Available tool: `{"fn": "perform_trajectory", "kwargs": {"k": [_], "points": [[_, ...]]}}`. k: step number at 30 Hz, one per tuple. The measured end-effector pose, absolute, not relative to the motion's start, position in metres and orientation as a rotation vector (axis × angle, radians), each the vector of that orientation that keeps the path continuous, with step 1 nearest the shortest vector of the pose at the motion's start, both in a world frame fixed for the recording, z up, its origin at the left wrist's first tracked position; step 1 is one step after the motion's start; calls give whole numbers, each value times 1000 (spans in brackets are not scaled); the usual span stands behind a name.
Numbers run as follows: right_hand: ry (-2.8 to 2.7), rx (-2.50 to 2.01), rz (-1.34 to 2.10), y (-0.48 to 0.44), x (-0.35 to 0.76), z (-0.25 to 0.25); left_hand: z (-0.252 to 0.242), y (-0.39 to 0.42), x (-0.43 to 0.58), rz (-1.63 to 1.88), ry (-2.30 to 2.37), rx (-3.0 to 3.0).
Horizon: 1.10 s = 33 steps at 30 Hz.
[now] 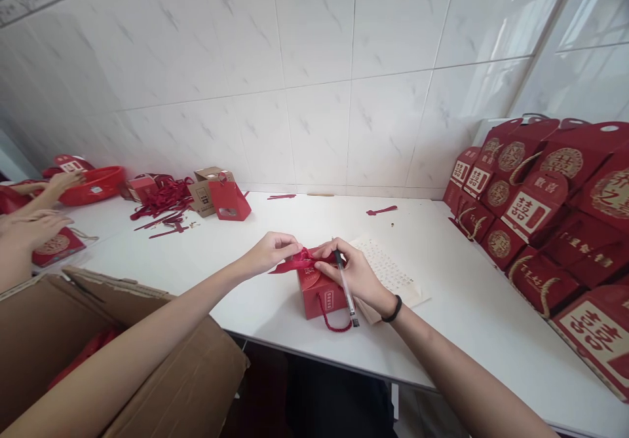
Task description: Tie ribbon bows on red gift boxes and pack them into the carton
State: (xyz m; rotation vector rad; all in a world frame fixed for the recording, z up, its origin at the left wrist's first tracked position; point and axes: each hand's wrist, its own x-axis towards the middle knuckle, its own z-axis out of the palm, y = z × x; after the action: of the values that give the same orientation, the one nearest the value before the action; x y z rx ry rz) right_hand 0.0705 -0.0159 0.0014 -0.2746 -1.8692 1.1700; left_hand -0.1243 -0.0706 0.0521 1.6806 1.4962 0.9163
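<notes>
A small red gift box stands on the white table in front of me, a red cord handle hanging down its near side. Dark red ribbon lies across its top, gathered into a bow or knot. My left hand pinches the ribbon at the left of the knot. On the right side, my right hand has its fingertips closed on the ribbon too, while a black-capped clear pen rests between its fingers, pointing down. Under and beside that hand lies a sheet of paper with writing.
Stacked red gift boxes fill the right side. At the back left are a red box, a brown carton, a ribbon pile and a red basin. Another person's hands work far left. An open cardboard box stands at the near left.
</notes>
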Motion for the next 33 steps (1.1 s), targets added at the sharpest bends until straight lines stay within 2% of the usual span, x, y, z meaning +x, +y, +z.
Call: {"fn": "perform_trajectory", "kwargs": {"k": [6,14,33], "points": [[-1857,-336,1178,-14,69,-1,56,-72,-121,993,1426,1657],[-1865,-292,1192,-15,70,-1,58,-74,-123,913,1142,1379],[-1869,-310,1226,-15,68,-3,55,-75,-122,958,1169,1488]]}}
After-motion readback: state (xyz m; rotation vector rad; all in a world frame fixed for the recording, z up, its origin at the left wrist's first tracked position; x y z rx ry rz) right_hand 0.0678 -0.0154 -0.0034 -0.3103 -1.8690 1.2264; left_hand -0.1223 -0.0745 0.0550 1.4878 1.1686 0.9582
